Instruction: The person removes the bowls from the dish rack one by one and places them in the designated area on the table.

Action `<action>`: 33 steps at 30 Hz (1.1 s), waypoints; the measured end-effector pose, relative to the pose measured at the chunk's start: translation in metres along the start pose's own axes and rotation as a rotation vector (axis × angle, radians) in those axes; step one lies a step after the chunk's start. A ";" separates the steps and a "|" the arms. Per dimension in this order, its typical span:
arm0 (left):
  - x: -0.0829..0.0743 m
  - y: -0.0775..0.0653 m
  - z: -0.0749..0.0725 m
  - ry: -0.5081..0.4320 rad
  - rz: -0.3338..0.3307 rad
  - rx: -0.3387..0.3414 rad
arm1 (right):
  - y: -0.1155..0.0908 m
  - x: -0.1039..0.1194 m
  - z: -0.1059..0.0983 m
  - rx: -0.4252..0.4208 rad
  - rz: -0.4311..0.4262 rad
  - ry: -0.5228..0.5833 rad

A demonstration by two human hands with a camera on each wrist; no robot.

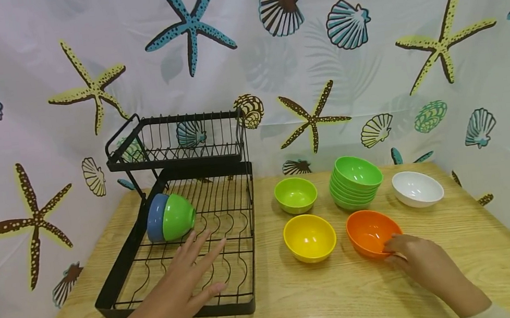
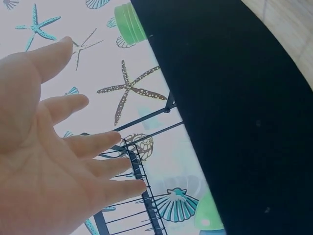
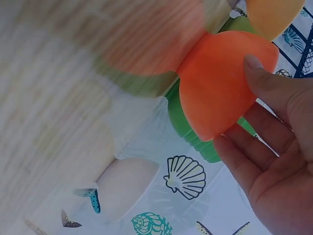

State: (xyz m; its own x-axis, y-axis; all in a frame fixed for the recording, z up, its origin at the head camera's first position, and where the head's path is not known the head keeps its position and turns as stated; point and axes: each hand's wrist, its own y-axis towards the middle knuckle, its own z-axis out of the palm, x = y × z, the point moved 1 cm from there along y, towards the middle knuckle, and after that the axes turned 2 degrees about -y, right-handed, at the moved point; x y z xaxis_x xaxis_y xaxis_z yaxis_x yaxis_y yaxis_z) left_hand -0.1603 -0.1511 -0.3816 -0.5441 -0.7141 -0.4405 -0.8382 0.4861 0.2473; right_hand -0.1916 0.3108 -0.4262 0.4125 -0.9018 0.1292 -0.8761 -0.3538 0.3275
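My right hand [image 1: 420, 261] pinches the near right rim of an orange bowl [image 1: 367, 230], thumb outside and fingers over the edge. In the right wrist view the thumb lies along the outer wall of the orange bowl [image 3: 225, 83]. My left hand [image 1: 180, 288] hovers over the front of a black dish rack [image 1: 248, 306], fingers spread and holding nothing; the left wrist view also shows the left hand [image 2: 63, 152] with its fingers apart. Inside the rack, a blue bowl [image 1: 155, 217] and a green bowl [image 1: 179, 217] stand on their sides at the left.
A yellow bowl [image 1: 310, 239] sits left of the orange one, with a lime bowl [image 1: 295, 196] behind it. Stacked green bowls [image 1: 357, 181] and a white bowl [image 1: 418, 188] stand at the back. The rack's upper shelf [image 1: 175, 163] overhangs its rear part.
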 end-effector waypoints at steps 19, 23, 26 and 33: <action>0.001 0.032 -0.034 -0.005 -0.020 -0.214 | -0.012 0.025 -0.006 -0.175 -0.013 0.064; 0.008 0.044 -0.044 -0.032 -0.090 -0.205 | -0.015 0.033 -0.008 -0.181 -0.022 0.087; 0.019 0.052 -0.050 -0.036 -0.158 -0.184 | -0.018 0.038 -0.010 -0.199 -0.049 0.087; 0.052 0.070 -0.053 -0.011 -0.255 -0.153 | -0.021 0.048 -0.012 -0.204 -0.074 0.090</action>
State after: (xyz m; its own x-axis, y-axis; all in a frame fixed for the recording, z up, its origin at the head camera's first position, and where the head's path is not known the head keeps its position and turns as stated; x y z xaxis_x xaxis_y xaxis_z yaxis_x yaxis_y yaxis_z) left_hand -0.2494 -0.1811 -0.3411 -0.3158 -0.7975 -0.5141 -0.9440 0.2095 0.2549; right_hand -0.1502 0.2780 -0.4156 0.5024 -0.8462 0.1776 -0.7779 -0.3527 0.5201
